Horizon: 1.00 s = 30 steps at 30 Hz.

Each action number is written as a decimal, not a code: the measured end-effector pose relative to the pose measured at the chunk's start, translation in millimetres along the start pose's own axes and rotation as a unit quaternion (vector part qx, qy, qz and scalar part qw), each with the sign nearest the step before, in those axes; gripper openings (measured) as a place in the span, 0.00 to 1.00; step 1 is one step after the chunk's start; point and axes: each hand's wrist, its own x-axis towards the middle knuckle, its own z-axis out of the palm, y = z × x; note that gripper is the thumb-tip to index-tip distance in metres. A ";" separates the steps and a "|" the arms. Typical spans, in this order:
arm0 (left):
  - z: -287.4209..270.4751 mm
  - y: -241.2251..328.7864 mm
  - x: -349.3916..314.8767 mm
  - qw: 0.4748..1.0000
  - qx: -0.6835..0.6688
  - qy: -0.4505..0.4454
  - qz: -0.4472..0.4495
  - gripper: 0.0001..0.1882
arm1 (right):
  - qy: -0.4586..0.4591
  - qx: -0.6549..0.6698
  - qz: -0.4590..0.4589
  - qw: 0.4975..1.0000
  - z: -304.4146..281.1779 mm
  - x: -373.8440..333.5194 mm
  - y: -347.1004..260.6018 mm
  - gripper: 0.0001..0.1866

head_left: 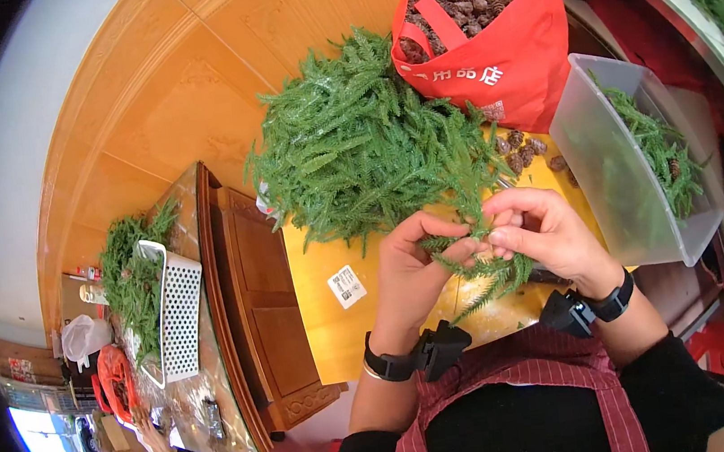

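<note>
Yellow table (327, 343), greenery pile (361, 140) at back. Left hand (416, 264) pinching sprig bunch (502, 275), which sits between both hands; right hand (553, 234) pinching it too. Probably joining stems; next move calls for steady fingertips.

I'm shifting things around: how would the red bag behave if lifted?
The red bag would probably flex, since it looks like creased fabric. The pine cones inside look dry and woody, so it may be light for its size. Tipped, it might spill some, as it stands open-topped.
</note>
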 end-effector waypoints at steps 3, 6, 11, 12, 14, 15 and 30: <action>0.6 -1.4 0.9 0.999 0.044 0.007 0.013 0.09 | -0.005 -0.026 -0.016 1.000 -0.2 -0.3 -1.6 0.11; -2.8 -7.9 4.4 0.997 0.071 -0.015 0.026 0.11 | 0.019 -0.026 0.005 0.999 1.6 0.2 -4.8 0.07; -8.1 -17.1 3.7 0.988 -0.114 -0.105 -0.021 0.26 | 0.016 0.070 0.003 0.997 0.1 2.4 -0.1 0.08; -7.6 -18.8 3.9 0.989 -0.072 -0.123 0.031 0.32 | 0.016 0.071 0.002 0.997 -0.3 2.3 0.3 0.08; -5.2 -18.8 3.4 0.986 -0.030 -0.140 0.083 0.38 | 0.029 0.082 -0.001 0.996 -1.8 3.3 1.9 0.08; -1.8 -15.2 1.6 0.988 0.010 -0.125 0.093 0.41 | 0.029 0.082 -0.001 0.996 -1.9 2.9 1.5 0.08; 19.9 -1.7 -6.9 0.999 0.040 0.026 0.019 0.08 | 0.002 0.046 -0.019 0.999 -4.6 -1.5 0.2 0.08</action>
